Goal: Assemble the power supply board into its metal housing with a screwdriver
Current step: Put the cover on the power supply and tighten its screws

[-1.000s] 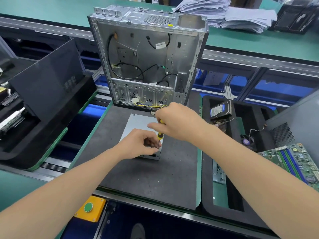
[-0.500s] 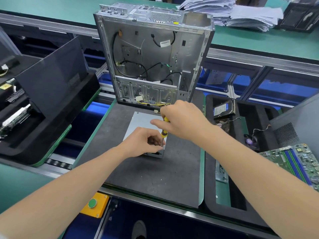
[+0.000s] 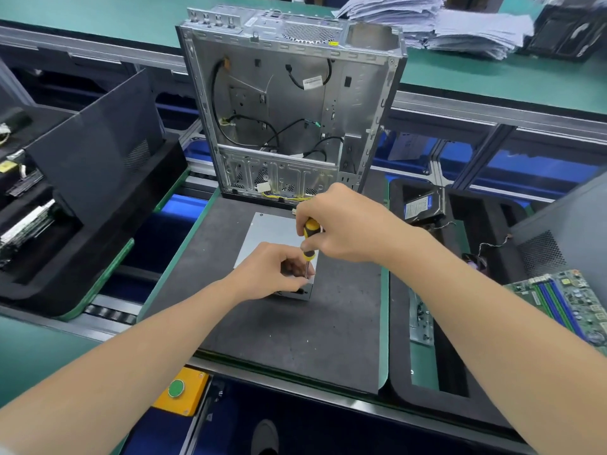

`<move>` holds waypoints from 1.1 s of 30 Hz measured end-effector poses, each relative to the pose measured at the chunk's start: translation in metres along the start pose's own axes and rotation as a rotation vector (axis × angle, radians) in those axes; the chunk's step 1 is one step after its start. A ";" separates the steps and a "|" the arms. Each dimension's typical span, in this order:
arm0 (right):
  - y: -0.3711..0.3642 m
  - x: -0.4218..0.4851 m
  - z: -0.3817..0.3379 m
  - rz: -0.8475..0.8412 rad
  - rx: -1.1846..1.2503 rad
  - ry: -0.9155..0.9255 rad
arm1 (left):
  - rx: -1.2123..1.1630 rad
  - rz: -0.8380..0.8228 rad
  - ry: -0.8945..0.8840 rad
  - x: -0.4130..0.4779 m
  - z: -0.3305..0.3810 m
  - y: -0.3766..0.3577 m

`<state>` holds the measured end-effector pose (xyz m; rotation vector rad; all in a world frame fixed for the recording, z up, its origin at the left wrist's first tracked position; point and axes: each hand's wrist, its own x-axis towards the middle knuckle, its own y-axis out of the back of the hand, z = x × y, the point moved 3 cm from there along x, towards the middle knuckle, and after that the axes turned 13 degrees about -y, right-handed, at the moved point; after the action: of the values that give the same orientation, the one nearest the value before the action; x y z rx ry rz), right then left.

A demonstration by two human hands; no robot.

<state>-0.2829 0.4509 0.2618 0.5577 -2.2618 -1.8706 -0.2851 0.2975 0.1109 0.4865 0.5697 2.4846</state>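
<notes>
Work is centring on the metal housing (image 3: 262, 236), which is lying flat toward the far edge of the dark surface (image 3: 295, 333), just in front of the upright computer chassis (image 3: 289, 103). The left grip (image 3: 272, 270) is resting on the housing's near right corner, fingertips pinching the shaft of the screwdriver (image 3: 310, 236), which is standing nearly upright. The right grip (image 3: 345, 228) is curling closed around its yellow handle. Both are staying at the same corner as a moment ago, suggesting this screw is still being driven home.
</notes>
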 end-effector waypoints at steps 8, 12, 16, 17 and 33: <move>-0.003 0.002 0.001 0.102 -0.017 -0.043 | -0.034 -0.016 0.032 0.001 0.000 0.000; -0.006 0.001 0.000 0.129 0.005 -0.055 | -0.031 -0.033 0.037 0.001 -0.002 0.001; -0.011 -0.002 -0.001 0.112 0.076 -0.025 | -0.027 -0.048 0.056 0.000 -0.006 0.001; -0.011 -0.003 -0.001 0.100 0.096 -0.017 | -0.033 -0.052 0.056 0.001 -0.006 0.001; -0.001 0.014 0.030 0.155 0.363 -0.246 | -0.738 0.703 0.103 0.014 -0.014 0.055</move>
<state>-0.3065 0.4732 0.2532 0.1911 -2.7397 -1.5372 -0.3256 0.2588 0.1287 0.2790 -0.6011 3.1146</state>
